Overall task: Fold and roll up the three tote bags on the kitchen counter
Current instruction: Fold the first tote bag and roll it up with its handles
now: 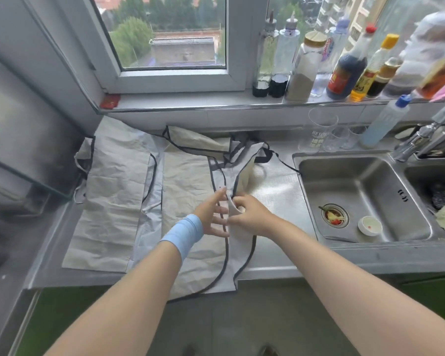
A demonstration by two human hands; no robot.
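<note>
On the steel counter (280, 199) beside the sink (357, 181), two hands meet on a tote bag (190, 255).
The right hand (252, 214) pinches its black-edged strap (231, 181) in curled fingers. The left hand (213, 211) touches it, fingers straight and spread. The bag lies flat, overhanging the counter's front edge.

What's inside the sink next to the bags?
A small white dish sits on the sink bottom, beside the drain strainer, which holds red and green food scraps. What lies under the scraps, down the drain, cannot be seen.
</note>
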